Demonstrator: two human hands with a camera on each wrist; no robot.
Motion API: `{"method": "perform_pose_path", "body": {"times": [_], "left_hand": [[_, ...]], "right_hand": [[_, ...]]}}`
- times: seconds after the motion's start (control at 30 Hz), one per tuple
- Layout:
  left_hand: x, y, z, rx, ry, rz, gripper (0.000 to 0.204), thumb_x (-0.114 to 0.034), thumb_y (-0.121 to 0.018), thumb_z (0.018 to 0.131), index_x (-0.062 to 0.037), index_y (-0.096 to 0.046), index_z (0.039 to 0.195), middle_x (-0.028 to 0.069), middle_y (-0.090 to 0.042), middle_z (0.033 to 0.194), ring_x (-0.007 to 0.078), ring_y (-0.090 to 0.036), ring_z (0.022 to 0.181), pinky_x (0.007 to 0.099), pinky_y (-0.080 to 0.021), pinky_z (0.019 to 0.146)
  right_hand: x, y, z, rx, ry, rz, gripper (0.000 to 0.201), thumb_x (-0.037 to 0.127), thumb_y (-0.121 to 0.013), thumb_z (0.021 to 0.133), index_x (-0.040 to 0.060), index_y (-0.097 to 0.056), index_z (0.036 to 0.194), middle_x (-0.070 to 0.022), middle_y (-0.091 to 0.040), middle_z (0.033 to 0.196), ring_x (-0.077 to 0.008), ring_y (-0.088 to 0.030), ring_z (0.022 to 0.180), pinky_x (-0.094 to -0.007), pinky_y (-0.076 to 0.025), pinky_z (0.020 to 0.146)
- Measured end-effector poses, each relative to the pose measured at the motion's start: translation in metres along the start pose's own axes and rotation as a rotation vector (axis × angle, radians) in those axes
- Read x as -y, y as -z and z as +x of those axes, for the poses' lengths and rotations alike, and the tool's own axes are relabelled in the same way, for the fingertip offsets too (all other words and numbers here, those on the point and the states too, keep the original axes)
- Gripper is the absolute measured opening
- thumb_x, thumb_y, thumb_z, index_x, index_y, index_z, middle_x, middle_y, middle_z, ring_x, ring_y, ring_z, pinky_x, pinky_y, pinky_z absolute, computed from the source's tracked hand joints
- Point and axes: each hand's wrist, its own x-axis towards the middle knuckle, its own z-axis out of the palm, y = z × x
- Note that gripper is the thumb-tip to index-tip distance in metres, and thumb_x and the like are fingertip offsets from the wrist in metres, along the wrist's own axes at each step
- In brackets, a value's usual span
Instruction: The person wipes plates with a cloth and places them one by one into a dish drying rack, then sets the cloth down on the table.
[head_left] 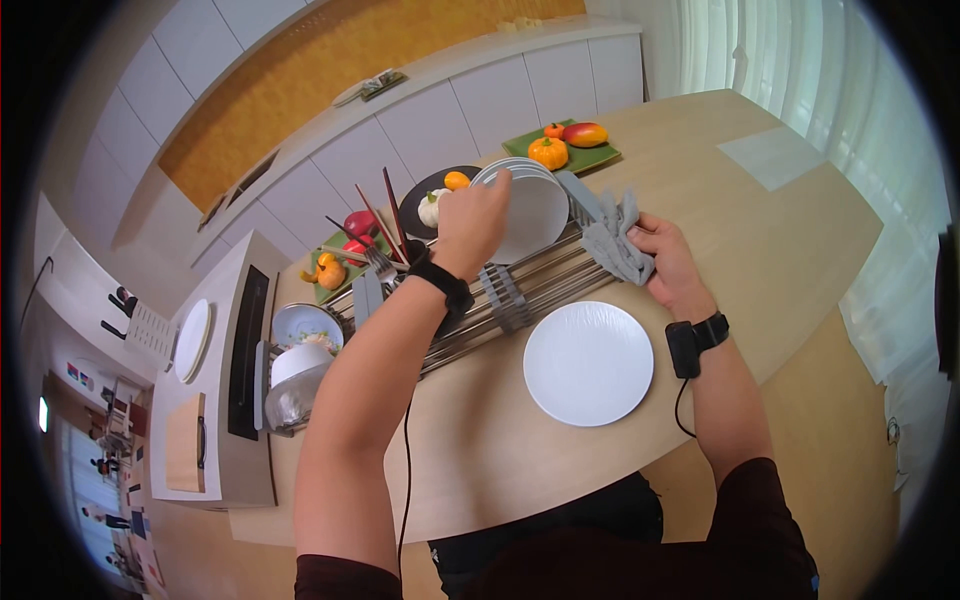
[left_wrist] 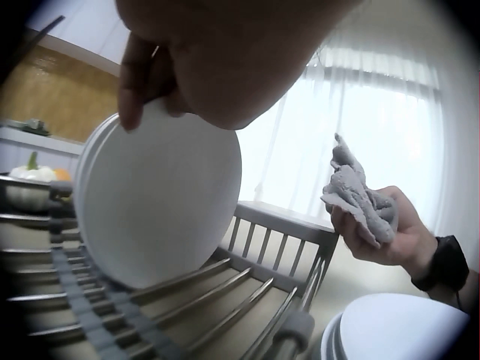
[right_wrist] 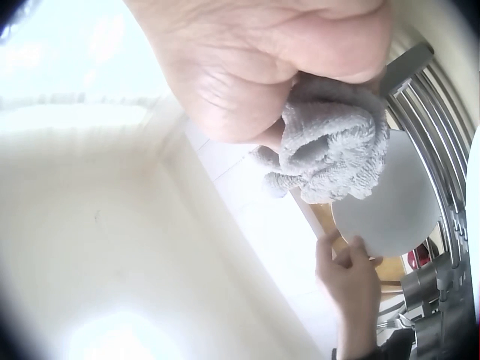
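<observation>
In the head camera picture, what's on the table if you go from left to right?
Bowl → cutlery → left hand on the standing plates → grey cloth → right hand.

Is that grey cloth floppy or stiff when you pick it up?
Probably floppy: the grey cloth bunches and folds in the right hand. Likely light, since loose ends stick up. Its fuzzy surface suggests it won't slip.

Rack (head_left: pixel 520 300) bars flank plates (head_left: pixel 530 215) (table (head_left: pixel 800 250) open).
</observation>
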Motion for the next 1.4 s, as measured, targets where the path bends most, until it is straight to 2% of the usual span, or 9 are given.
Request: {"method": "perform_pose_path", "body": {"times": [0.17,0.27,0.4,0.6,0.67,0.8,0.97,1.23,1.4], "left_hand": [[-0.003,-0.001,0.003,-0.068,0.156,0.156,0.027,-0.012,-0.071,0.093,-0.0050,-0.065,0.118,0.0159,-0.076,0.079,0.0339,-0.078,0.071,0.0426,-0.057,0.059],[-0.024,0.018,-0.018,-0.097,0.296,0.107,0.032,-0.015,-0.071,0.097,-0.0081,-0.062,0.127,0.0190,-0.078,0.089,0.0389,-0.078,0.076,0.0505,-0.060,0.063],[-0.075,0.043,-0.097,-0.059,0.240,-0.499,0.040,-0.024,-0.078,0.099,-0.0077,-0.063,0.133,0.0172,-0.078,0.092,0.0414,-0.077,0.081,0.0512,-0.060,0.071],[-0.104,0.050,-0.208,-0.053,0.229,-0.678,0.058,-0.028,-0.080,0.098,-0.0052,-0.058,0.147,0.0317,-0.064,0.144,0.0505,-0.064,0.129,0.0537,-0.054,0.108],[-0.107,0.049,-0.228,0.128,0.263,-0.839,0.062,-0.031,-0.080,0.098,-0.0044,-0.056,0.149,0.0324,-0.051,0.158,0.0544,-0.052,0.142,0.0536,-0.047,0.119],[-0.103,0.050,-0.238,0.148,0.191,-1.011,0.063,-0.034,-0.085,0.094,-0.0055,-0.058,0.143,0.0308,-0.051,0.157,0.0514,-0.056,0.138,0.0511,-0.051,0.115],[-0.105,0.044,-0.241,0.162,0.236,-1.062,0.057,-0.034,-0.089,0.090,-0.0056,-0.060,0.130,0.0254,-0.053,0.158,0.0486,-0.059,0.135,0.0505,-0.054,0.109],[-0.107,0.036,-0.248,-0.082,0.223,-0.927,0.043,-0.033,-0.090,0.088,-0.0094,-0.065,0.114,0.0261,-0.055,0.161,0.0455,-0.066,0.130,0.0488,-0.059,0.102],[-0.108,0.042,-0.248,-0.068,0.208,-0.917,0.041,-0.035,-0.089,0.090,-0.0094,-0.066,0.113,0.0260,-0.058,0.157,0.0459,-0.069,0.124,0.0493,-0.060,0.099]], "right_hand": [[0.002,-0.019,-0.009,-0.001,-0.010,-0.090,0.037,-0.002,-0.058,0.103,-0.0111,-0.066,0.138,-0.0164,-0.076,0.125,-0.0221,-0.076,0.110,-0.0360,-0.060,0.101],[0.004,-0.023,-0.013,0.025,0.007,-0.137,0.039,-0.004,-0.059,0.101,-0.0126,-0.066,0.138,-0.0156,-0.077,0.122,-0.0210,-0.075,0.111,-0.0348,-0.060,0.100],[0.010,-0.013,-0.016,0.090,0.054,-0.341,0.039,-0.004,-0.062,0.099,-0.0123,-0.068,0.137,-0.0151,-0.077,0.119,-0.0191,-0.074,0.110,-0.0325,-0.059,0.099],[0.024,-0.050,-0.057,0.026,0.239,-0.926,0.035,-0.003,-0.067,0.097,-0.0065,-0.074,0.132,-0.0124,-0.080,0.117,-0.0196,-0.073,0.102,-0.0332,-0.057,0.097],[0.026,-0.079,-0.087,0.069,0.214,-1.217,0.035,-0.002,-0.068,0.097,-0.0031,-0.075,0.131,-0.0147,-0.081,0.119,-0.0208,-0.074,0.103,-0.0342,-0.057,0.097],[0.014,-0.104,-0.117,0.204,0.195,-1.413,0.033,-0.004,-0.067,0.097,-0.0033,-0.071,0.130,-0.0193,-0.078,0.118,-0.0382,-0.075,0.106,-0.0403,-0.058,0.100],[-0.024,-0.096,-0.132,0.444,0.351,-1.671,0.051,-0.004,-0.067,0.095,-0.0020,-0.061,0.146,-0.0279,-0.054,0.156,-0.0495,-0.046,0.148,-0.0525,-0.039,0.126],[0.012,-0.120,-0.177,0.664,0.014,-1.440,0.051,-0.001,-0.067,0.098,0.0023,-0.062,0.149,-0.0223,-0.058,0.159,-0.0407,-0.049,0.154,-0.0483,-0.045,0.124],[0.032,-0.108,-0.169,0.563,-0.028,-1.504,0.047,-0.005,-0.067,0.095,0.0009,-0.067,0.142,-0.0245,-0.063,0.151,-0.0434,-0.055,0.147,-0.0487,-0.047,0.121]]}}
